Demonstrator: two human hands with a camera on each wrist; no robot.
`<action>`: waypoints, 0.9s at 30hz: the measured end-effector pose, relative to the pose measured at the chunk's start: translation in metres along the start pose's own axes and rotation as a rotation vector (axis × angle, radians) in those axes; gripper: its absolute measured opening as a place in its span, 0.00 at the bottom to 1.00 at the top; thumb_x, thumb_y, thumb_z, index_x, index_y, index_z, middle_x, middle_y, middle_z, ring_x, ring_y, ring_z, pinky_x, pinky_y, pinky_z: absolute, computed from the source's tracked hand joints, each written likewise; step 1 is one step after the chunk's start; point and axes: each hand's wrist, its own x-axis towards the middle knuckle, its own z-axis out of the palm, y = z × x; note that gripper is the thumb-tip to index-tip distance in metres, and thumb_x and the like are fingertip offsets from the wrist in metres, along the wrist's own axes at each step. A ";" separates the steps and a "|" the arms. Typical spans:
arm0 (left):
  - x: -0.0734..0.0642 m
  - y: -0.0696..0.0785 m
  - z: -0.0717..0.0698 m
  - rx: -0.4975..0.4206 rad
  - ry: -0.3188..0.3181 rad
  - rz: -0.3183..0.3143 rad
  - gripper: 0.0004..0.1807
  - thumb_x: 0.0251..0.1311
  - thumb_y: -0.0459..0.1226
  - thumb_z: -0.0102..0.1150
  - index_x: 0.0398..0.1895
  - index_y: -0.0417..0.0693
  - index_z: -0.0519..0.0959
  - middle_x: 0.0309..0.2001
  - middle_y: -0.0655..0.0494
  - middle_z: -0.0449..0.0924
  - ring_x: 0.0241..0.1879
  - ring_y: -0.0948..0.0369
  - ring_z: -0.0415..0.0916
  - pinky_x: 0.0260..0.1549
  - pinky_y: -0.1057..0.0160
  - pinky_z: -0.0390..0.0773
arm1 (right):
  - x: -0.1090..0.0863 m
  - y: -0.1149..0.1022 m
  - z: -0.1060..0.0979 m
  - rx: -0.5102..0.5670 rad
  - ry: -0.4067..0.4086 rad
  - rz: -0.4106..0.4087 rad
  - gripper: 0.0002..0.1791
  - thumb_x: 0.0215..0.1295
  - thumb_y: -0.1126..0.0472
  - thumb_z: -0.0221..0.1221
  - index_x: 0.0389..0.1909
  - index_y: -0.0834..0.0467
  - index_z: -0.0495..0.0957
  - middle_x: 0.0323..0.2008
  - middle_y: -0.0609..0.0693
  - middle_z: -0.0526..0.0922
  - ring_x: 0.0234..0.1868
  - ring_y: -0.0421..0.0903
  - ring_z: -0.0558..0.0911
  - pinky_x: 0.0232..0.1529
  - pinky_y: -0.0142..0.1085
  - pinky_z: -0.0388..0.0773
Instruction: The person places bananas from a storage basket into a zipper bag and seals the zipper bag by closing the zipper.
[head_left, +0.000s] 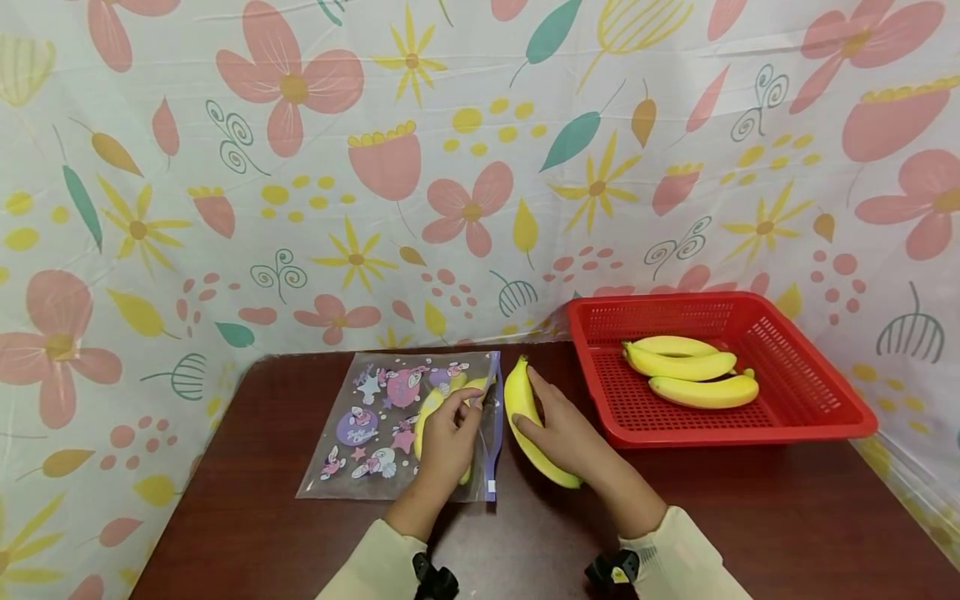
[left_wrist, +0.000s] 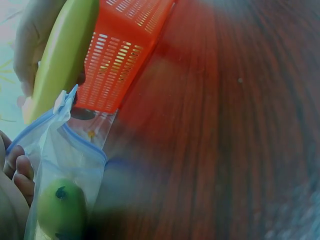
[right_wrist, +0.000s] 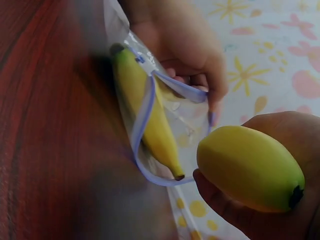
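Observation:
My left hand [head_left: 450, 429] pinches the upper layer of a clear zip bag [head_left: 375, 427] near its purple-edged mouth, lifting it. Pink and purple cartoon prints cover the bag, which lies flat with the mouth facing right. In the right wrist view the mouth gapes, and a yellow banana [right_wrist: 150, 120] shows inside. My right hand [head_left: 562, 429] grips another banana [head_left: 523, 412], fingers on its far side and thumb across the near one. That banana stands just right of the bag's mouth; in the left wrist view its tip is close by the purple rim [left_wrist: 85, 145].
A red plastic basket [head_left: 742, 433] stands at the back right of the dark wooden table [head_left: 247, 533], with several bananas [head_left: 686, 362] in it. Behind the table hangs a flower-printed cloth [head_left: 465, 275]. The bag's white slider [head_left: 491, 486] sits at its near corner.

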 end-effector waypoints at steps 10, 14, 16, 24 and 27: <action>0.000 0.000 -0.001 0.012 -0.020 -0.033 0.12 0.69 0.39 0.57 0.51 0.53 0.85 0.22 0.62 0.70 0.18 0.69 0.64 0.18 0.70 0.66 | 0.010 0.010 0.017 0.147 -0.026 0.040 0.44 0.68 0.56 0.64 0.79 0.57 0.52 0.61 0.57 0.80 0.47 0.45 0.83 0.45 0.36 0.80; 0.000 -0.001 -0.002 0.003 -0.024 -0.038 0.11 0.70 0.40 0.57 0.51 0.55 0.85 0.22 0.62 0.70 0.18 0.68 0.64 0.17 0.70 0.66 | 0.012 0.013 0.021 0.181 -0.028 0.064 0.43 0.68 0.55 0.64 0.79 0.58 0.54 0.58 0.57 0.80 0.45 0.45 0.83 0.43 0.35 0.79; 0.000 -0.001 -0.002 0.000 -0.022 -0.038 0.11 0.70 0.40 0.57 0.51 0.55 0.85 0.22 0.62 0.70 0.18 0.68 0.64 0.17 0.69 0.66 | 0.013 0.013 0.023 0.195 -0.030 0.086 0.43 0.68 0.54 0.64 0.78 0.58 0.55 0.57 0.57 0.81 0.45 0.45 0.83 0.42 0.36 0.79; -0.001 0.001 -0.002 -0.023 -0.028 -0.033 0.11 0.70 0.40 0.57 0.51 0.55 0.84 0.21 0.61 0.69 0.17 0.68 0.64 0.17 0.70 0.65 | 0.017 0.016 0.035 0.284 -0.059 0.128 0.42 0.68 0.53 0.64 0.78 0.57 0.56 0.58 0.58 0.80 0.43 0.45 0.83 0.41 0.36 0.80; -0.001 0.002 -0.002 -0.034 -0.028 -0.031 0.11 0.70 0.39 0.57 0.50 0.55 0.84 0.21 0.61 0.69 0.17 0.69 0.63 0.17 0.70 0.64 | 0.020 0.017 0.039 0.319 -0.060 0.138 0.42 0.68 0.53 0.64 0.78 0.58 0.56 0.58 0.60 0.79 0.42 0.45 0.83 0.39 0.35 0.80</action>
